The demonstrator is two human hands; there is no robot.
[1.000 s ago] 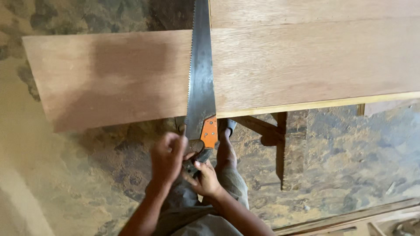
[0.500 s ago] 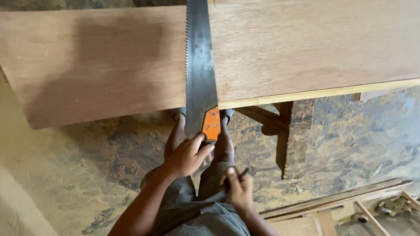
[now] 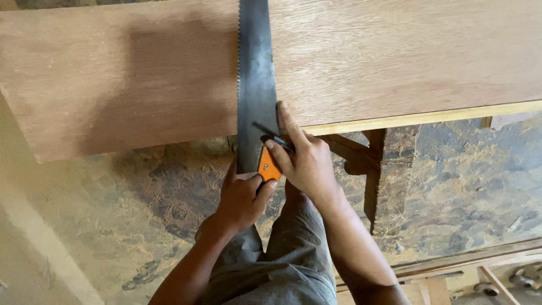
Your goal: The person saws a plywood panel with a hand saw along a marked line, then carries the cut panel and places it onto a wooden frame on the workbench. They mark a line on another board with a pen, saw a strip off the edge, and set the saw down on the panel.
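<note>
Saw (image 3: 255,85) lies flat on the plywood board (image 3: 395,56), blade running away from me, its orange handle (image 3: 269,167) hanging off the near edge. My left hand (image 3: 241,197) is curled around that handle from below. My right hand (image 3: 304,158) sits just beside the blade's right edge, thumb and fingers pinched on a thin dark pencil (image 3: 272,136) whose tip rests on the blade, forefinger stretched onto the board. Sawdust covers the floor (image 3: 158,203) beneath
</note>
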